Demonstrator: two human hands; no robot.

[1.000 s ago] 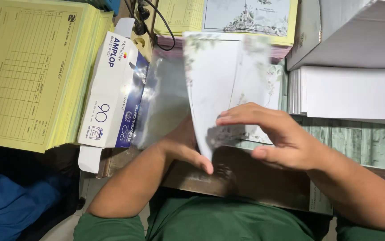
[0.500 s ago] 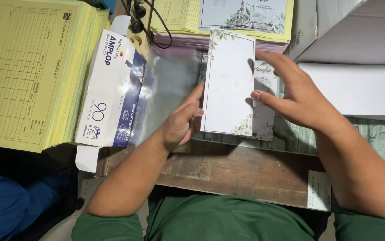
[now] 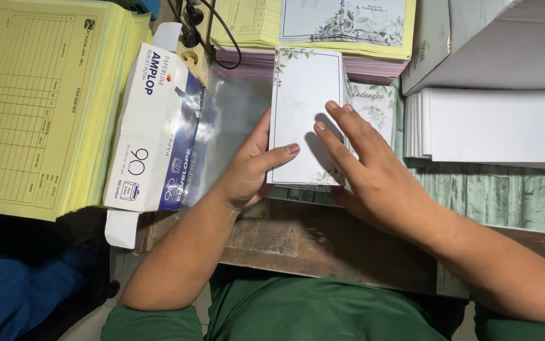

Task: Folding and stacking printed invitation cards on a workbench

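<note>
The white card (image 3: 304, 117) lies flat near the table's far edge, left hand (image 3: 250, 170) pinching its left edge in a closed grip, right hand (image 3: 373, 170) open-fingered flat on top.

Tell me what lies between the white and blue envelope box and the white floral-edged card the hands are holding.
In the head view, a clear shiny plastic sleeve lies between the white and blue envelope box and the white floral-edged card.

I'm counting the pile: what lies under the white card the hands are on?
Under the white card a floral-printed card peeks out at its right edge, and clear plastic sleeves spread out to its left. How many more lie beneath is covered.
</note>
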